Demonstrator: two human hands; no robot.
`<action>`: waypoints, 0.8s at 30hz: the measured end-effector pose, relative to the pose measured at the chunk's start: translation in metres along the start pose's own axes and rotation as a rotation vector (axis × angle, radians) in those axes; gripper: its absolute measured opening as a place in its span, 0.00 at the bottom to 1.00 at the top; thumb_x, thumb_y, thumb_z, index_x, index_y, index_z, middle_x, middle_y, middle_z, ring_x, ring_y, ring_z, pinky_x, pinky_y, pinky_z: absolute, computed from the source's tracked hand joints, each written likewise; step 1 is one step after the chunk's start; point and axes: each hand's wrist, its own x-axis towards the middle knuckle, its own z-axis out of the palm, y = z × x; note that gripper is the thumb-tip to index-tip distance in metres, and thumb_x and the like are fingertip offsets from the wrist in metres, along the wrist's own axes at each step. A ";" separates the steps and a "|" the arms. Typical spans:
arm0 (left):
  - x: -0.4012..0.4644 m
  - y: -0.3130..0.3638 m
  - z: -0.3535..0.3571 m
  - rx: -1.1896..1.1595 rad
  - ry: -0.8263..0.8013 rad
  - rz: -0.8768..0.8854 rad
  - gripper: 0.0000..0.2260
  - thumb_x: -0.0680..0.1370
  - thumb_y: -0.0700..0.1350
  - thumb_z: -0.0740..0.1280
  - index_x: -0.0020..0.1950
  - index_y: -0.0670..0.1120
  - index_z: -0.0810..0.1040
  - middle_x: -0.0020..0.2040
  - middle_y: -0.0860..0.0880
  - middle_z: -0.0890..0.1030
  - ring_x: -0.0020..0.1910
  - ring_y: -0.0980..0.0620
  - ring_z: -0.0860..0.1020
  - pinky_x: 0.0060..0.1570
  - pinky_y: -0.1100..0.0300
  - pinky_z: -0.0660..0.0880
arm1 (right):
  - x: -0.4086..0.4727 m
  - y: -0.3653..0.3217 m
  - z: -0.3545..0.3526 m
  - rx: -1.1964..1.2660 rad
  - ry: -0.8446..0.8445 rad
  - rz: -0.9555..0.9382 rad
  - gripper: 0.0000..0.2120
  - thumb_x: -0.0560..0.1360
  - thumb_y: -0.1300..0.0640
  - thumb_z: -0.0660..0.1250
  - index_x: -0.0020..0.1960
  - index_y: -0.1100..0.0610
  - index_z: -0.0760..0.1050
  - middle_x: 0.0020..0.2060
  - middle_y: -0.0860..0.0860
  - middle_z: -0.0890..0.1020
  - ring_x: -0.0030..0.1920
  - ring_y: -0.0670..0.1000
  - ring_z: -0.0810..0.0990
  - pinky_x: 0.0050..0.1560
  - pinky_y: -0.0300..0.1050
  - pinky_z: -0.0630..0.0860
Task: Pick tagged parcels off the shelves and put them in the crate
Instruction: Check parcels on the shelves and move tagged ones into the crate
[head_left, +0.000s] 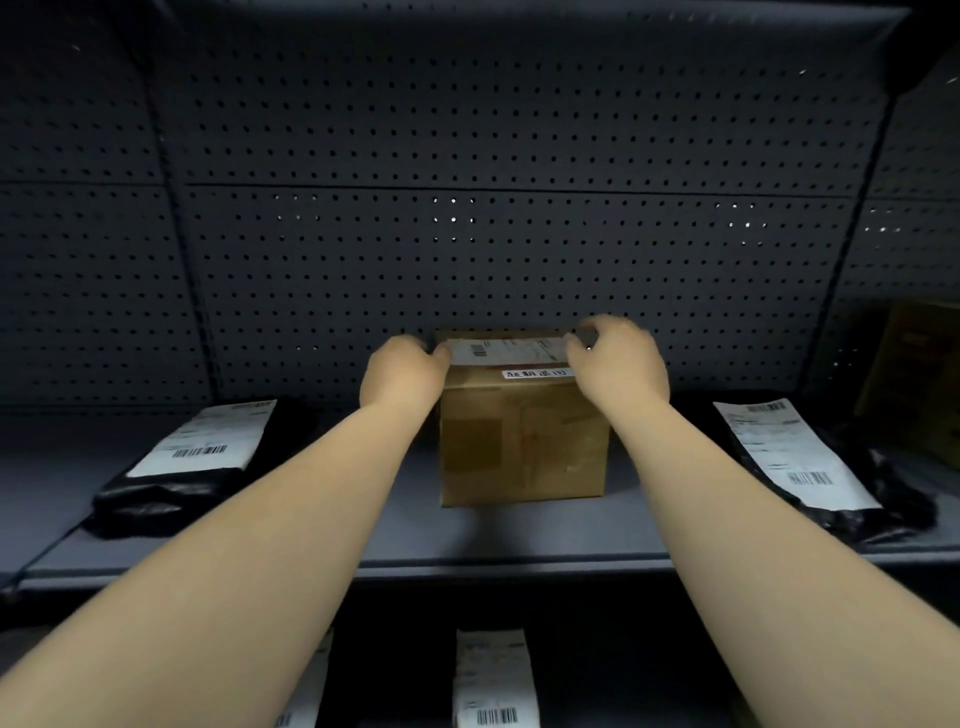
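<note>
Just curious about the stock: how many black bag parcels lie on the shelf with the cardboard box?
2. One black bag lies left of the cardboard box, one black bag to its right. More may sit beyond the frame edges.

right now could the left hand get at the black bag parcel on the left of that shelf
Probably yes. The black bag parcel lies flat on the same shelf as the cardboard box, with bare shelf between them. The left hand is at the box's top edge, so it would have to leave that first.

Both bare arms outstretched, left hand (402, 375) and right hand (618, 364) with fingers curled, facing inward.
</note>
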 end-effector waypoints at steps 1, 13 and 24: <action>0.001 0.002 0.003 -0.041 -0.020 -0.035 0.15 0.79 0.53 0.61 0.34 0.49 0.70 0.36 0.47 0.76 0.38 0.47 0.76 0.39 0.55 0.76 | 0.003 0.004 0.000 0.074 -0.022 0.056 0.19 0.78 0.48 0.60 0.65 0.55 0.74 0.59 0.55 0.79 0.57 0.57 0.75 0.45 0.45 0.72; 0.004 0.008 0.017 -0.491 -0.087 -0.362 0.11 0.77 0.53 0.65 0.48 0.45 0.72 0.38 0.49 0.74 0.35 0.52 0.72 0.26 0.61 0.65 | 0.011 0.019 -0.001 0.822 -0.338 0.668 0.12 0.78 0.47 0.61 0.44 0.56 0.72 0.35 0.50 0.77 0.36 0.48 0.75 0.29 0.41 0.69; -0.011 0.005 0.011 -0.561 -0.086 -0.302 0.13 0.78 0.53 0.65 0.55 0.46 0.76 0.40 0.50 0.76 0.38 0.53 0.74 0.30 0.62 0.69 | -0.005 0.015 0.001 0.860 -0.270 0.673 0.14 0.77 0.45 0.63 0.39 0.54 0.74 0.37 0.52 0.81 0.38 0.51 0.79 0.30 0.39 0.74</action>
